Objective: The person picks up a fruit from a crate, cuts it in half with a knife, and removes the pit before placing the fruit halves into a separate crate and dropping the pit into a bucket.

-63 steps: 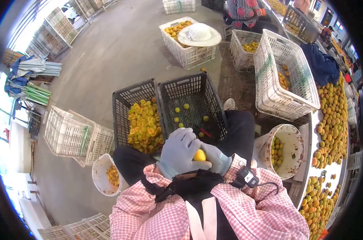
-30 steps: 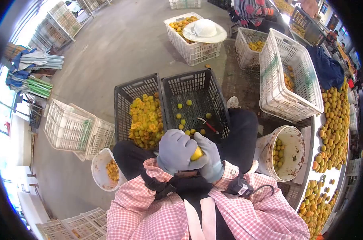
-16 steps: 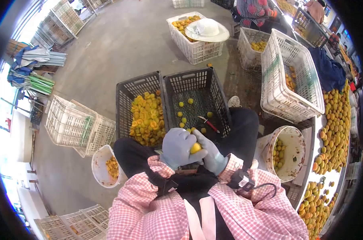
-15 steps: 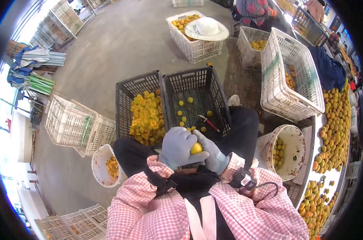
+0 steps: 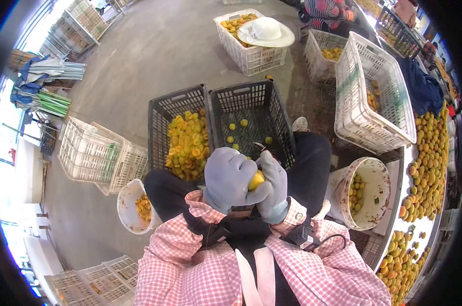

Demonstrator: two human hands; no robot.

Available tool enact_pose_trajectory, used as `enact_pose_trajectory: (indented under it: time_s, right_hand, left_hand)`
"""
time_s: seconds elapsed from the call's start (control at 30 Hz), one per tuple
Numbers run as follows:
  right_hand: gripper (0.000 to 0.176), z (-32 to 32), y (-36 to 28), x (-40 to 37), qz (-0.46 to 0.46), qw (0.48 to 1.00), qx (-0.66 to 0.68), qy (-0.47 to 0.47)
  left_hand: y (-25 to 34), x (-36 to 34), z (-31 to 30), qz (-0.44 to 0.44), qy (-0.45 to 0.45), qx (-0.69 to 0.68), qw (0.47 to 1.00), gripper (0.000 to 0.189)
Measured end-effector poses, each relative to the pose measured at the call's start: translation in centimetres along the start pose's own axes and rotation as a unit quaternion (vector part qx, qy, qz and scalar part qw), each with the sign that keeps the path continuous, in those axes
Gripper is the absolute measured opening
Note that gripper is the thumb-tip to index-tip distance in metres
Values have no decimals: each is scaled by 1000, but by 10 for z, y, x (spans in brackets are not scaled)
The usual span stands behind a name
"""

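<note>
A yellow apricot (image 5: 257, 180) sits between my two grey-gloved hands, in front of my lap. My left hand (image 5: 230, 178) curls around it from the left, its thumb along the lower side. My right hand (image 5: 274, 184) closes on it from the right. Just beyond the right hand's fingers shows the curved blade of a small knife (image 5: 260, 146); its handle is mostly hidden behind that hand. Below lies a black crate (image 5: 241, 93) with several whole green-yellow fruits. Beside it, another black crate (image 5: 178, 99) holds a pile of cut fruit (image 5: 187, 137).
White buckets stand left (image 5: 126, 206) and right (image 5: 378, 204) of my knees. Stacked white crates (image 5: 373, 109) rise at the right, next to a table of fruit (image 5: 427, 163). A white hat (image 5: 266, 31) rests on a crate ahead. Another person (image 5: 325, 13) sits at the upper right.
Both hands have risen slightly toward me with the apricot and turned around it. My right hand now covers most of the knife's red handle, which showed before.
</note>
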State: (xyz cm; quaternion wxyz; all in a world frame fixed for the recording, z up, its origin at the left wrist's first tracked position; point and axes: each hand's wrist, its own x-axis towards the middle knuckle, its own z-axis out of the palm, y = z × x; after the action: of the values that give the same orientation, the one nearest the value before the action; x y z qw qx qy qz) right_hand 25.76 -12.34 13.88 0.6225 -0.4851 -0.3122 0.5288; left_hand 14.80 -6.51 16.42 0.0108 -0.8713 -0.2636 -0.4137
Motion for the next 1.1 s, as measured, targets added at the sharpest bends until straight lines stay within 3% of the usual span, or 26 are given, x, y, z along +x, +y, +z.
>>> enact_pose_trajectory:
  time_s: [0.07,0.13,0.2,0.33,0.37,0.4,0.47,0.5,0.53,0.57,0.6,0.63,0.73,0.77,0.8,0.83,0.87,0.9,0.93,1.0,1.1]
  right_hand:
    - [38,9,-11,4,-9,996,84,31]
    - [37,8,-16,10,-29,998,36,31]
    - [37,4,-10,17,-108,993,-35,18]
    - [32,1,0,28,-144,986,-82,12]
    - [32,4,-1,32,-244,958,-149,11]
    - [32,0,2,33,-245,958,-150,12]
    - [35,-10,22,39,-238,951,-196,-14]
    - [31,-15,35,38,-186,973,-132,-24]
    - [31,-17,41,37,-186,973,-131,-24]
    - [28,-18,45,37,-132,986,-95,-30]
    - [26,-19,47,39,-78,994,-60,-37]
    - [22,-28,46,40,-59,994,-71,-59]
    - [34,-35,42,38,-139,963,-177,-147]
    - [43,-37,42,37,-175,940,-227,-187]
    - [43,-39,41,37,-173,940,-228,-185]
    - [44,-42,40,41,-5,973,-75,-216]
    - [45,-47,39,44,163,955,82,-233]
    - [45,-55,50,50,153,959,102,-214]
    - [45,-62,55,56,153,961,102,-208]
    - [49,-79,61,57,273,845,410,-207]
    - [48,-92,60,55,309,834,430,-157]
  left_hand:
    - [2,0,0,-35,-5,-7,999,34]
    - [4,-2,7,-74,-11,-17,997,30]
    - [3,-10,23,-145,42,-42,988,34]
    - [19,-14,30,-233,93,-132,959,24]
    - [16,-25,39,-261,87,-198,941,23]
    - [16,-36,48,-261,87,-199,941,23]
    - [22,-47,62,-363,101,-208,903,26]
    - [25,-47,64,-367,130,-238,890,40]
    - [27,-43,59,-366,129,-238,890,40]
    - [24,-37,52,-555,79,-346,752,46]
    - [19,-34,47,-706,22,-430,562,52]
    - [9,-39,43,-678,-32,-486,550,62]
    - [-7,-51,54,-614,11,-556,561,56]
    - [-8,-58,51,-597,-47,-515,614,62]
    - [-13,-61,50,-597,-49,-516,612,62]
    - [-18,-62,50,-615,-91,-529,578,67]
    - [-22,-63,50,-630,-135,-541,541,72]
    - [-26,-64,47,-609,-133,-597,505,77]
    - [-34,-71,43,-613,-125,-581,521,77]
    - [-50,-75,42,-634,-104,-552,531,70]
    - [-79,-91,45,-676,-92,-559,472,53]
